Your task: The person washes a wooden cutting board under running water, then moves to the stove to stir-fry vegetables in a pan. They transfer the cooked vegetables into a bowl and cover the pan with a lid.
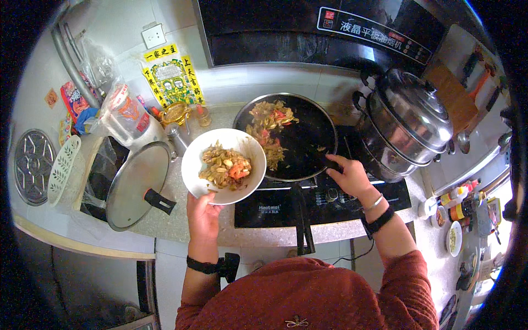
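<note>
A white bowl of cooked food, pale shreds with orange-red pieces, rests in my left hand, held at its near rim. The bowl is over the counter, just left of a black frying pan on the gas stove. More of the same cooked food lies along the pan's left side. My right hand is closed around a dark utensil at the pan's near right rim; its far end is hard to make out against the black pan. The pan's long handle points towards me.
A tall steel steamer pot stands right of the pan. A glass lid with a black handle leans at left, near a white plastic bag and a small seasoning jar. The range hood hangs above. Bottles and a small dish are at far right.
</note>
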Available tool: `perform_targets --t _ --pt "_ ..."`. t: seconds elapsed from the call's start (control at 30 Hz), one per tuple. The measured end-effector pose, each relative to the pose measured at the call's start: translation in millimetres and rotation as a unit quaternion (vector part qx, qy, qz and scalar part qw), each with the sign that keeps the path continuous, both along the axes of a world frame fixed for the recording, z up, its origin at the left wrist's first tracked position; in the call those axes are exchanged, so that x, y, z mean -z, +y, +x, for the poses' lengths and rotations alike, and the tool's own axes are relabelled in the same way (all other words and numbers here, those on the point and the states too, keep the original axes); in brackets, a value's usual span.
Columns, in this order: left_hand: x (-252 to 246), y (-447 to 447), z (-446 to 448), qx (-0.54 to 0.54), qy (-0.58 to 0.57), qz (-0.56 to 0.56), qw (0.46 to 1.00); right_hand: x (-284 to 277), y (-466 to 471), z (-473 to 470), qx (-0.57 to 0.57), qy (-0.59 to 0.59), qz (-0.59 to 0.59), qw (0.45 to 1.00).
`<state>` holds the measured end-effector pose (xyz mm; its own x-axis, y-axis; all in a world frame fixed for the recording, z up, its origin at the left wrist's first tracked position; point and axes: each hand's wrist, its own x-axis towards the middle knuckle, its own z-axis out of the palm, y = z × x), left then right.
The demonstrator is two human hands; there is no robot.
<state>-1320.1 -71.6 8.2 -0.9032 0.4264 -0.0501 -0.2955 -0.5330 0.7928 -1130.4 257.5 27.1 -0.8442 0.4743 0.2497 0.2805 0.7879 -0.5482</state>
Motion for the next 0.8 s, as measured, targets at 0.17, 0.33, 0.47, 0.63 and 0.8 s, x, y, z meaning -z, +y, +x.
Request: perform_targets --t 0.17,0.33,0.47,0.63,0.8 --pt "2 15 -3 0.022 -0.005 -0.001 1.0 -35 -26 35 -0.001 0.058 -0.011 0.998" --pt "7 39 -5 0.03 -0.016 -0.014 0.999 -71 -57 62 -0.01 0.092 0.098 0.991" --pt "6 57 -6 0.055 -0.008 0.024 0.998 -76 -83 68 -0.033 0.061 0.192 0.979" --pt "6 61 -7 0.071 -0.026 0.033 0.997 -90 -85 73 -0.027 0.064 0.236 0.969" --pt "11 40 -10 0.077 -0.016 0.038 0.996 -118 -61 67 -0.034 0.056 0.147 0.987"
